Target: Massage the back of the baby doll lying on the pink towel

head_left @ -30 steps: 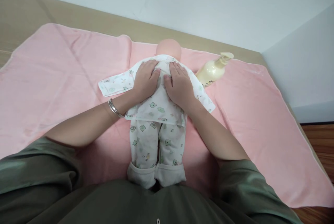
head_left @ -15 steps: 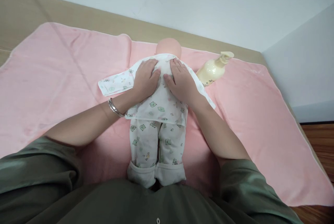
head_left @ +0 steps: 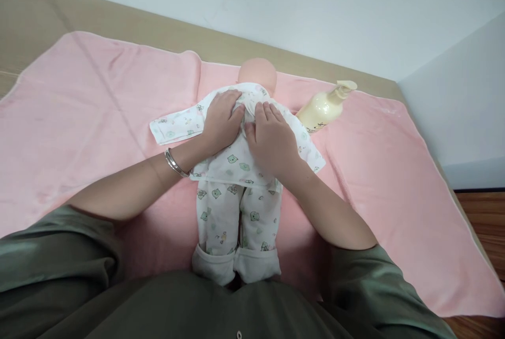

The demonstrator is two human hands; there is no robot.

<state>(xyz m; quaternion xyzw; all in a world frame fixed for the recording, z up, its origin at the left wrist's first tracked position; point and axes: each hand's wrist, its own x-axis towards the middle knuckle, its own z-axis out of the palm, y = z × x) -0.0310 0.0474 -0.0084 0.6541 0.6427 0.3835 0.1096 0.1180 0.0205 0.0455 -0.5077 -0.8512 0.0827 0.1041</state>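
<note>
A baby doll with a bare, smooth head (head_left: 258,73) lies back up in a white printed top (head_left: 232,162) and matching trousers (head_left: 219,212), whose cuffs are folded. My left hand (head_left: 223,120) rests flat on the left side of its upper back, thumb apart from the fingers. Beside it, my right hand (head_left: 272,136) lies on the right side of the back with its fingers stretched out, a little lower than my left. Neither hand grasps anything. The doll's sleeves spread out to both sides.
A pink blanket (head_left: 90,97) lies under the doll on a wooden surface (head_left: 158,26). Just right of the doll, a cream pump bottle (head_left: 321,110) leans on the blanket. A pale wall (head_left: 315,7) rises behind.
My right hand has slid down the doll's back, and the cloth near the neck is more wrinkled. My left hand stays at nearly the same spot on the top.
</note>
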